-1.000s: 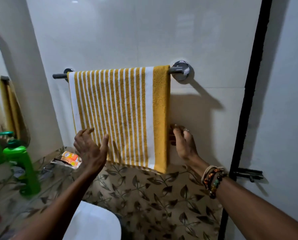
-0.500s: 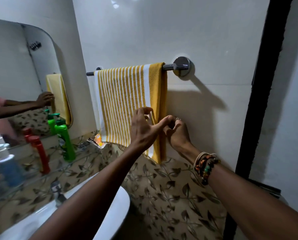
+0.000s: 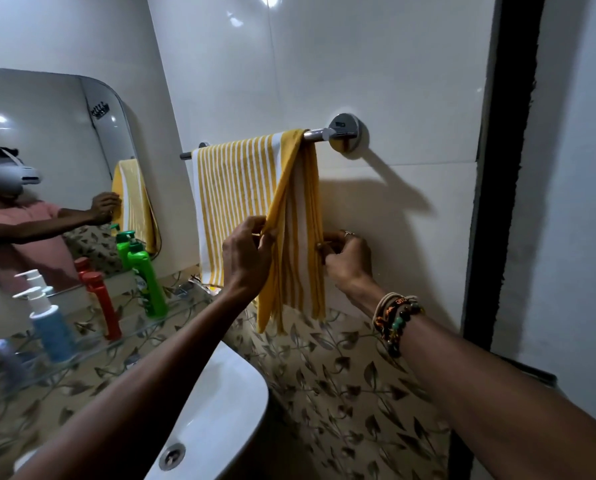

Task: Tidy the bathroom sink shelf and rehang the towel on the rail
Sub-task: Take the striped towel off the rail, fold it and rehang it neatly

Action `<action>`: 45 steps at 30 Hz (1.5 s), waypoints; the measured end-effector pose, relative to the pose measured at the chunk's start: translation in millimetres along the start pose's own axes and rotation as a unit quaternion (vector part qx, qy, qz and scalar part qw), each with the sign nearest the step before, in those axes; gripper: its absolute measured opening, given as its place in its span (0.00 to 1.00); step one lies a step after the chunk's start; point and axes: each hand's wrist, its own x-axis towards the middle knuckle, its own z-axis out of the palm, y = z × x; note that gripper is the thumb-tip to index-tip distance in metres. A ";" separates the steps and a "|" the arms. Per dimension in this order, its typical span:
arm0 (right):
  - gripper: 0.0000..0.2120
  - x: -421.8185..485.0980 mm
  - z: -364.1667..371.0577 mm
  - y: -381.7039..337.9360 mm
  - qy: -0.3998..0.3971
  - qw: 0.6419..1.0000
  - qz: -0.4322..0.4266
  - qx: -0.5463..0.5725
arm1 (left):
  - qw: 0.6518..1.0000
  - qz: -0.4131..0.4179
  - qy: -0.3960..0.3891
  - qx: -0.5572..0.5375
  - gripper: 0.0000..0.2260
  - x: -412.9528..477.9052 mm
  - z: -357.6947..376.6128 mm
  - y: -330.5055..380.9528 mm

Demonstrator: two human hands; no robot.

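Pulled forward and bunched now on the right side of the towel, not hanging flat like half a second ago. Lifted away from the wall there, with loose folds between front and back.

Pinches the front yellow edge between thumb and fingers of the left hand. Holds the back edge, close to the wall, in the curled right hand. Hangs over the rail, flat on the left part and folded on the right.

Looks soft, light and floppy, so bends wherever held and keeps no shape. Could slide along the smooth, shiny rail if tugged to one side. Best to hold low on the two side edges, front and back, and pull down softly and evenly. No need to squeeze hard; cannot break.

Shows a glass shelf on the left, with a green bottle, a red bottle and a blue pump bottle standing on it. Seems close to done for the towel part.
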 end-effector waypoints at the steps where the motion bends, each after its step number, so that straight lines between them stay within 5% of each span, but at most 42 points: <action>1: 0.13 -0.9 0.8 -0.5 -0.001 1.000 -0.001 0.001 | 1.000 -0.002 0.003 -0.003 0.09 -1.1 -1.8 0.0; 6: 0.14 -5.1 4.4 -3.3 -0.004 1.000 -0.004 0.018 | 0.999 -0.013 0.036 -0.036 0.16 -5.5 -2.6 3.7; 11: 0.25 -10.3 8.8 -7.3 -0.058 0.998 -0.037 0.002 | 0.997 -0.039 -0.013 -0.063 0.16 -6.9 10.6 10.3; 20: 0.13 -9.8 10.6 -1.9 -0.054 0.998 -0.031 0.013 | 0.999 0.029 -0.008 0.023 0.21 -13.2 21.3 2.8; 26: 0.08 -6.6 12.2 4.3 -0.096 0.994 -0.013 0.052 | 0.997 -0.041 -0.064 0.004 0.24 -9.0 21.9 6.8; 31: 0.07 -3.4 8.7 7.2 -0.058 0.998 0.007 0.037 | 0.997 -0.050 -0.010 0.054 0.25 -9.1 13.1 -5.3; 35: 0.08 -1.4 7.4 9.3 -0.070 0.996 0.028 0.043 | 0.992 0.065 -0.014 0.111 0.36 -9.8 2.8 -22.0; 41: 0.09 -4.8 13.2 9.8 -0.082 0.993 0.030 0.076 | 0.981 0.116 -0.091 0.130 0.29 -18.0 7.2 -14.9; 45: 0.12 -9.0 12.5 8.5 -0.111 0.988 0.034 0.099 | 0.984 0.078 -0.122 0.108 0.12 -19.7 15.2 -6.4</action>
